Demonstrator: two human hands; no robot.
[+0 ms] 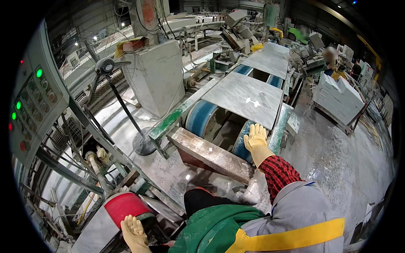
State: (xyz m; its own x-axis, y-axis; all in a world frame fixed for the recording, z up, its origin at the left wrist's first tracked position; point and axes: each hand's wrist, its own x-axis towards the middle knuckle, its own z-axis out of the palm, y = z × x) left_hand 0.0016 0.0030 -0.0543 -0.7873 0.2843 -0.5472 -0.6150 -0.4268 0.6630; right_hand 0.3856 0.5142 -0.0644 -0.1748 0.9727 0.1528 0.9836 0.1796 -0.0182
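My right hand (256, 144), in a cream rubber glove, reaches forward with its fingers stretched out. It is over the right blue conveyor belt (241, 146), its fingertips near the front edge of a wet grey-white marble slab (238, 95); I cannot tell whether they touch it. The slab lies across this belt and the left blue belt (198, 120). At the lower left my left hand (134, 235), gloved alike, has its fingers extended and holds nothing. Beside it are a red-covered roller (126, 207) and a pale slab (96, 232).
A wooden beam (211, 154) crosses the conveyor's near end. More slabs (270, 59) lie farther along it. On the left stand a control panel (36, 101) with lit buttons and a fan (105, 66). Stacked white blocks (337, 99) and a person (330, 57) are at the right.
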